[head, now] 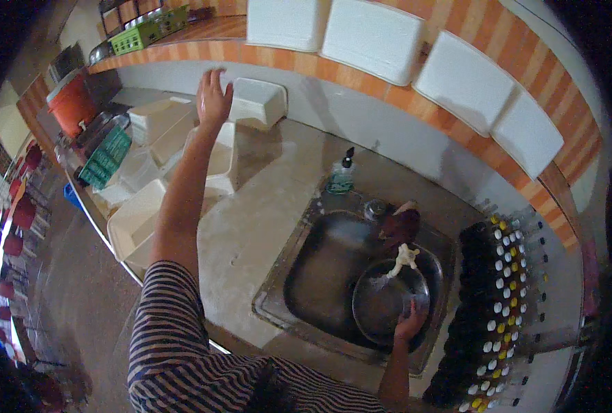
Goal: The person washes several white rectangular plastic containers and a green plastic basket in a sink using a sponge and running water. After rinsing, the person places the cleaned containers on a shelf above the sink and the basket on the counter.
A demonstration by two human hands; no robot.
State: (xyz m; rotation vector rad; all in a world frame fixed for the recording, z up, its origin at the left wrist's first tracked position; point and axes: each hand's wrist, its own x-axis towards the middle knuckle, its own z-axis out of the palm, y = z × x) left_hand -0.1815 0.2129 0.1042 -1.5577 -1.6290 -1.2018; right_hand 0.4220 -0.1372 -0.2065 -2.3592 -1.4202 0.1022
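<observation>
My left hand (214, 100) is raised over the far left of the counter, fingers spread and nothing in it. Just beyond it an upturned white plastic tub (261, 98) leans by the wall; whether they touch, I cannot tell. In the steel sink (313, 268), my right hand (411, 326) grips the near right side of a shiny round bowl (380, 310), its fingers over the inside. Above the bowl's far rim is a white tap (407, 256), with what looks like water falling below it.
Beside the sink stands a clear pump bottle (341, 179). A dark red cloth (401, 226) lies at its back edge. Several black bottles (471, 310) line the right. Cream tubs (138, 219), a green basket (107, 157) and an orange drink cooler (73, 103) crowd the left; white tubs (373, 38) line the ledge.
</observation>
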